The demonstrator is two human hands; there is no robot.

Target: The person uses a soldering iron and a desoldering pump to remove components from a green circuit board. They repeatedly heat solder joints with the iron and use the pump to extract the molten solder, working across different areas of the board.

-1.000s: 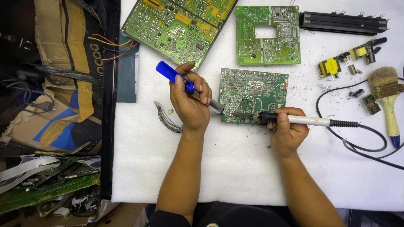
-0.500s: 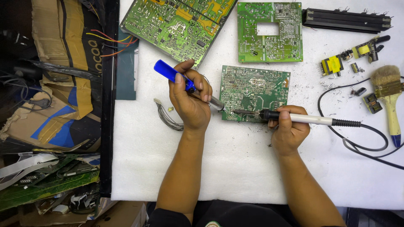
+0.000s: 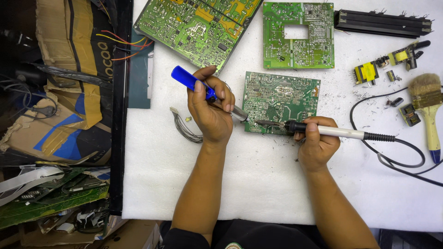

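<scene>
Head view: my left hand (image 3: 210, 113) clenched on blue desoldering pump (image 3: 203, 87), right hand (image 3: 316, 143) clasping soldering iron (image 3: 323, 130); both tips on small green board (image 3: 281, 99), centre mat. Brush (image 3: 429, 106) at 3 o'clock, large board (image 3: 198, 23) at 11 o'clock, wire bundle (image 3: 184, 129) at 9 o'clock.

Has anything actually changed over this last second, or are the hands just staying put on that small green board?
Almost nothing changed. The left hand still grips the blue-handled desoldering pump, the right hand still holds the soldering iron, and both tips stay at the lower edge of the small green circuit board. Nothing was picked up or let go. The brush and the other boards lie as before.
</scene>
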